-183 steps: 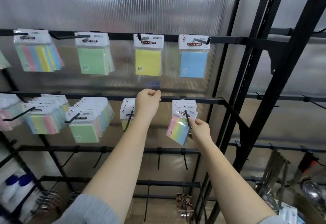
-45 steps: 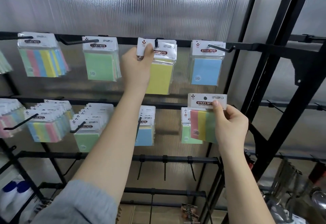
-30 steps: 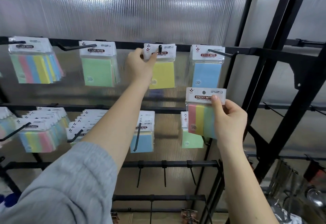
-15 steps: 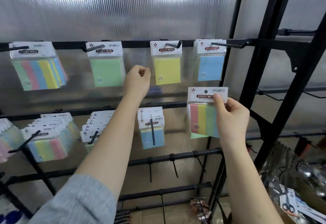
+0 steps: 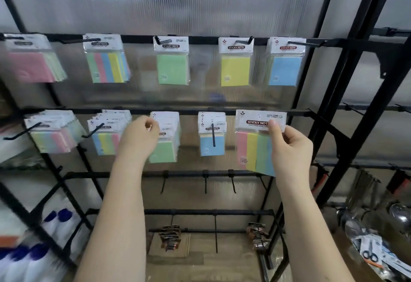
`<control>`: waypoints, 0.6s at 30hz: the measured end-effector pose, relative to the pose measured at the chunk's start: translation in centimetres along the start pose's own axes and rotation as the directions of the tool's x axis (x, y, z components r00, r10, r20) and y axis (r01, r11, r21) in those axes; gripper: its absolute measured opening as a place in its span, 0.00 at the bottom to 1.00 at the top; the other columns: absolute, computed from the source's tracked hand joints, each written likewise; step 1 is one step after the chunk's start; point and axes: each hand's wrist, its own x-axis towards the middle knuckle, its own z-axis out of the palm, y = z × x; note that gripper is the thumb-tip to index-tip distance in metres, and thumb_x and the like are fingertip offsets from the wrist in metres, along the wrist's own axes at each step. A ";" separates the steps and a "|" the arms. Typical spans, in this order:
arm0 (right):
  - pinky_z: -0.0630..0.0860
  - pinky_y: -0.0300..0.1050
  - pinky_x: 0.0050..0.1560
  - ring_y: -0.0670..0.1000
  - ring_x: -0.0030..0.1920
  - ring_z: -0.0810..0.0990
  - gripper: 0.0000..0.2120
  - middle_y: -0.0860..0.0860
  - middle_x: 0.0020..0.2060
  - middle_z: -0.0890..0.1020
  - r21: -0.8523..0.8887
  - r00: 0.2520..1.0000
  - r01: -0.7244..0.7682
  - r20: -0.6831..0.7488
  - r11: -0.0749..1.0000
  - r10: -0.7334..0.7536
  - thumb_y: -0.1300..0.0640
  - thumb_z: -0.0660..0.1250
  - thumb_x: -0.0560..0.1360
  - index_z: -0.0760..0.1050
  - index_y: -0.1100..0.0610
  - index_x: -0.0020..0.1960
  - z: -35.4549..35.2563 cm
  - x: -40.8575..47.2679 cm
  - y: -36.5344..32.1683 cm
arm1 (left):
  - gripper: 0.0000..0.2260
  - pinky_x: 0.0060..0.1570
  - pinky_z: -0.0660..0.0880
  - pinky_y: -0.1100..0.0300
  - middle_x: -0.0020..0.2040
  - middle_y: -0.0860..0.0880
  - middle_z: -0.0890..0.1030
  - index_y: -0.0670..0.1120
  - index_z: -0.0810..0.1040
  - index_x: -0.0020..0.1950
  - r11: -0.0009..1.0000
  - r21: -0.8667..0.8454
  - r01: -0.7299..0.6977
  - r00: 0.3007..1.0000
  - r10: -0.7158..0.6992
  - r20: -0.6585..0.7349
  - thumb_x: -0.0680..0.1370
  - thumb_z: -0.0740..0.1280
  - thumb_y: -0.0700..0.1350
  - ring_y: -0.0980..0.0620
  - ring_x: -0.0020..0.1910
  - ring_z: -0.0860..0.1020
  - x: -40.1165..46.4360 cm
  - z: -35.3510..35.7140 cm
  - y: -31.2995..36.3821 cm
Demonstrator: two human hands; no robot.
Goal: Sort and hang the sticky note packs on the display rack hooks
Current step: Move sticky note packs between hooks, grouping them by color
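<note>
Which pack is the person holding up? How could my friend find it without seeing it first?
Start at the black metal display rack and follow its middle bar to the right end. There the right hand pinches the white header card of a striped sticky note pack in a clear sleeve. The packs beside it hang on hooks; this one is held, with pink, yellow, green and blue stripes.

"STICKY NOTE" in white letters on a dark red band stands on the white header card of the striped pack [image 5: 258,141] pinched by the right hand [image 5: 289,150], whose thumb covers the last letter. The same words read on the headers of the top-row green pack [image 5: 171,59], yellow pack [image 5: 235,61] and blue pack [image 5: 285,61], and on the lower-row blue pack [image 5: 211,137]. Smaller print beside these labels is too fine to read; headers farther left are blurred.
</note>
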 end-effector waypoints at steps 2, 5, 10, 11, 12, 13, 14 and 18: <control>0.53 0.35 0.25 0.44 0.25 0.58 0.23 0.45 0.24 0.61 -0.002 0.999 -0.028 0.033 1.000 0.028 0.51 0.65 0.78 0.62 0.58 0.29 -0.1 -1.6 -0.2 | 0.13 0.48 0.65 0.59 0.59 0.46 0.78 0.45 0.76 0.59 0.997 0.067 0.046 0.999 -0.047 0.024 0.81 0.57 0.47 0.47 0.54 0.74 -1.9 -1.4 -1.9; 0.53 0.34 0.24 0.42 0.23 0.58 0.26 0.42 0.18 0.61 0.033 0.995 -0.077 0.066 0.996 0.075 0.53 0.65 0.78 0.62 0.51 0.23 0.0 -3.9 -0.6 | 0.15 0.53 0.67 0.57 0.63 0.44 0.76 0.45 0.74 0.64 0.986 0.133 0.104 0.991 -0.115 0.074 0.82 0.56 0.47 0.43 0.61 0.73 -4.4 -3.3 -3.9; 0.55 0.32 0.24 0.42 0.22 0.61 0.23 0.41 0.17 0.65 0.067 0.983 -0.126 0.145 0.990 0.116 0.53 0.65 0.78 0.67 0.49 0.25 1.1 -7.3 -1.9 | 0.16 0.52 0.64 0.60 0.67 0.47 0.73 0.47 0.71 0.69 0.983 0.137 0.123 0.982 -0.141 0.128 0.82 0.57 0.48 0.47 0.64 0.71 -6.8 -6.2 -6.2; 0.56 0.32 0.25 0.41 0.22 0.62 0.22 0.41 0.17 0.66 0.064 0.980 -0.125 0.164 0.990 0.113 0.53 0.65 0.78 0.69 0.50 0.26 1.4 -7.9 -2.2 | 0.16 0.51 0.65 0.60 0.66 0.47 0.74 0.48 0.71 0.69 0.981 0.137 0.135 0.982 -0.151 0.115 0.82 0.57 0.48 0.47 0.63 0.71 -7.0 -6.7 -6.8; 0.58 0.33 0.26 0.41 0.24 0.64 0.19 0.41 0.19 0.68 0.062 0.977 -0.123 0.180 0.990 0.110 0.53 0.66 0.78 0.74 0.52 0.28 1.8 -8.3 -2.4 | 0.16 0.51 0.66 0.59 0.66 0.47 0.74 0.48 0.71 0.69 0.980 0.136 0.146 0.982 -0.160 0.100 0.81 0.57 0.48 0.47 0.63 0.72 -7.0 -7.2 -7.4; 0.60 0.34 0.28 0.40 0.26 0.65 0.16 0.42 0.22 0.71 0.066 0.976 -0.123 0.189 0.990 0.109 0.52 0.66 0.78 0.78 0.56 0.32 2.2 -8.7 -2.6 | 0.16 0.52 0.66 0.58 0.66 0.47 0.74 0.48 0.71 0.68 0.979 0.136 0.153 0.982 -0.166 0.088 0.81 0.57 0.48 0.47 0.63 0.72 -6.9 -7.6 -8.1; 0.62 0.36 0.30 0.41 0.29 0.67 0.16 0.44 0.25 0.74 0.074 0.975 -0.128 0.192 0.989 0.111 0.51 0.66 0.77 0.80 0.60 0.36 2.6 -9.1 -2.7 | 0.16 0.54 0.67 0.57 0.66 0.47 0.74 0.47 0.71 0.68 0.978 0.136 0.159 0.982 -0.171 0.081 0.81 0.57 0.48 0.46 0.64 0.72 -6.8 -8.0 -8.7; 0.59 0.35 0.28 0.44 0.30 0.64 0.22 0.54 0.31 0.72 0.083 0.976 -0.108 0.196 0.991 0.090 0.50 0.66 0.77 0.76 0.72 0.44 5.0 -10.5 -3.5 | 0.16 0.51 0.66 0.57 0.66 0.46 0.74 0.47 0.71 0.68 0.978 0.116 0.175 0.981 -0.183 0.064 0.81 0.57 0.47 0.46 0.63 0.72 -5.9 -9.2 -11.3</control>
